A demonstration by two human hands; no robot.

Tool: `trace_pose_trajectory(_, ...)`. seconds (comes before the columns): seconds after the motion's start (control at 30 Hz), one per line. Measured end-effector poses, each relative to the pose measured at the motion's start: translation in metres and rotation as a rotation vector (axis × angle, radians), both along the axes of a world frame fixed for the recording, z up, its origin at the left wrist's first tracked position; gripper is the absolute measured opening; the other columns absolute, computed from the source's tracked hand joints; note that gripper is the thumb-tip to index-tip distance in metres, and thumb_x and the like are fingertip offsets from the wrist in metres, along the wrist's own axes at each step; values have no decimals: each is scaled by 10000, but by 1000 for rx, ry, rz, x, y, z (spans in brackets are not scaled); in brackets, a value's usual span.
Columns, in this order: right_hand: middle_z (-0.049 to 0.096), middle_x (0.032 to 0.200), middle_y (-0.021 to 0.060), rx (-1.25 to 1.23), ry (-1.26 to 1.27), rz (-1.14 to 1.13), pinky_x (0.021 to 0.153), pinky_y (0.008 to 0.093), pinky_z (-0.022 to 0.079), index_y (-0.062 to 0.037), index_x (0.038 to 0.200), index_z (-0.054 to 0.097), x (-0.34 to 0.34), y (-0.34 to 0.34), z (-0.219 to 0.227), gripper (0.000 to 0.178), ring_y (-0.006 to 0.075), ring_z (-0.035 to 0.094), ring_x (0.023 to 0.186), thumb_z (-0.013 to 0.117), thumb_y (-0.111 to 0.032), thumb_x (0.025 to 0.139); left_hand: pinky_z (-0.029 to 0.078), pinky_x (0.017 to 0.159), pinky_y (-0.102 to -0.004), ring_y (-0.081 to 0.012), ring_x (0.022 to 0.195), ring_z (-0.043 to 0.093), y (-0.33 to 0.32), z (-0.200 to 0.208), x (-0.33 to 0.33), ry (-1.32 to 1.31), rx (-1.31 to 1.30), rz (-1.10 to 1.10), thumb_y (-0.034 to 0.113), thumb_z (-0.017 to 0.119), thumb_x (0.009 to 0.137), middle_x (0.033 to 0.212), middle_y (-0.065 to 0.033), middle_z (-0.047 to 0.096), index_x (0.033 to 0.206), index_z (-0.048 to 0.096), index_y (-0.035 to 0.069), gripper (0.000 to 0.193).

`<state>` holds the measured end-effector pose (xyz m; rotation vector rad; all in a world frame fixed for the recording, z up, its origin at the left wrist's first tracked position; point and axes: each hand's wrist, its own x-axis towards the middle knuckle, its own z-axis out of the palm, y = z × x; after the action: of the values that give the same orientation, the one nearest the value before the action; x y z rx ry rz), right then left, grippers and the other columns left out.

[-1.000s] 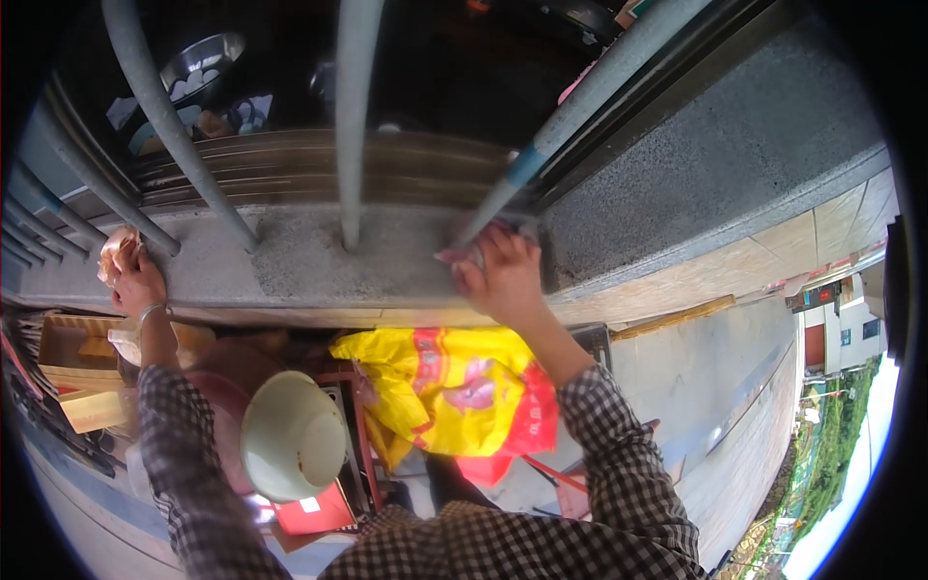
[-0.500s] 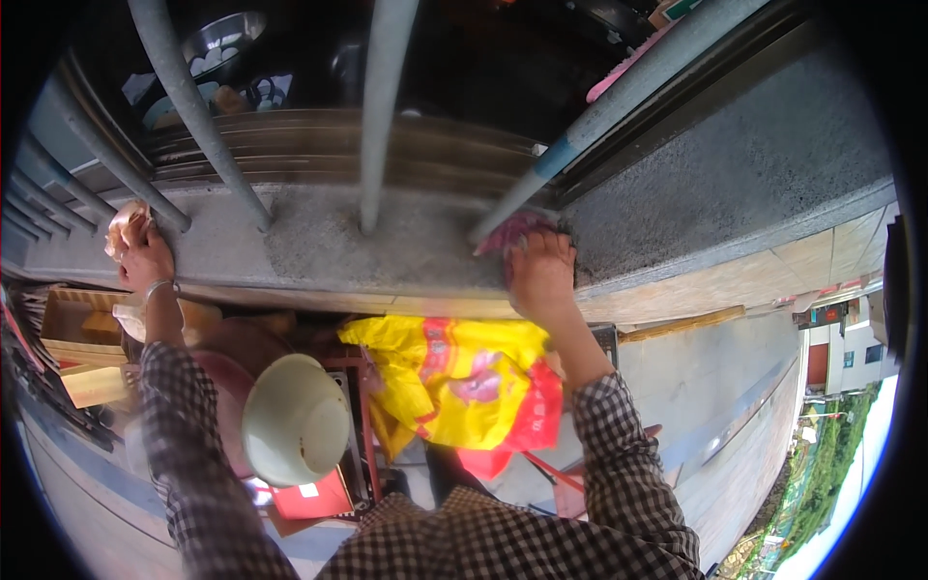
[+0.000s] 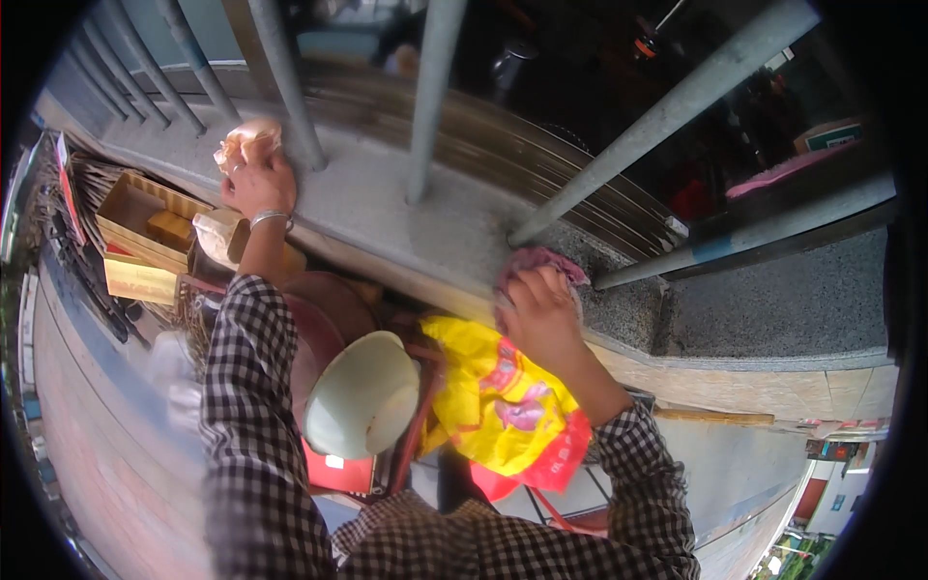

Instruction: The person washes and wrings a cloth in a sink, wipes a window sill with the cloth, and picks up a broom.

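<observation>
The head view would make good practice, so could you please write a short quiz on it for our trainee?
1. Multiple choice: what is under the right hand?
A) a brush
B) a pink cloth
C) a sponge

2. True or false: in the picture, the pale bowl is left of the yellow-and-red bag.

3. Short answer: which hand has a silver band at its wrist, and what do its fingers hold?

Key:
1. B
2. True
3. The left hand; a crumpled, pale orange wad
</observation>
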<state>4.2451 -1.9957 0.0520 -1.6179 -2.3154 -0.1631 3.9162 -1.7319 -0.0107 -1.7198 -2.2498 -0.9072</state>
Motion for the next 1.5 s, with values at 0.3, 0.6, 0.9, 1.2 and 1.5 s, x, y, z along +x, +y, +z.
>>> trace_pose_trajectory(0.3, 605, 999, 129, 109, 139, 238, 914, 401, 387, -28, 903, 613, -161, 154, -5, 183, 287, 512, 1020, 548, -161, 795, 196, 1064, -511, -253, 1308, 389, -15, 14, 8, -53, 72, -22, 277, 541, 852, 1387, -132, 456, 1131, 619, 215, 296)
trace_pose_trajectory(0.6, 565, 943, 152, 210, 47, 174, 892, 464, 398, -35, 864, 599, -141, 142, -32, 210, 332, 505, 950, 609, -228, 783, 221, 1062, -528, -280, 1286, 409, -18, 22, 10, -113, 27, -25, 265, 523, 873, 1352, -143, 476, 1124, 616, 183, 280)
trace_pose_trajectory(0.9, 594, 981, 131, 136, 57, 25, 901, 425, 386, -44, 909, 603, -151, 210, -14, 215, 297, 507, 1000, 588, -242, 826, 214, 1074, -536, -299, 1290, 404, -21, 27, 35, -167, 70, -78, 228, 527, 868, 1340, -148, 479, 1125, 622, 185, 277)
trace_pose_trajectory(1.2, 549, 952, 138, 104, 110, 213, 850, 441, 408, -38, 899, 568, -133, 109, -19, 214, 325, 492, 927, 630, -185, 755, 203, 1078, -519, -297, 1279, 419, -25, 26, 10, -140, 77, -65, 201, 530, 851, 1345, -160, 464, 1096, 621, 174, 264)
trace_pose_trajectory(1.5, 580, 975, 129, 160, 237, 89, 871, 432, 360, -71, 980, 607, -173, 184, -14, 252, 300, 499, 967, 619, -248, 801, 193, 1071, -529, -276, 1309, 386, -20, 20, 30, -158, 25, -95, 263, 521, 870, 1333, -154, 491, 1115, 621, 197, 273)
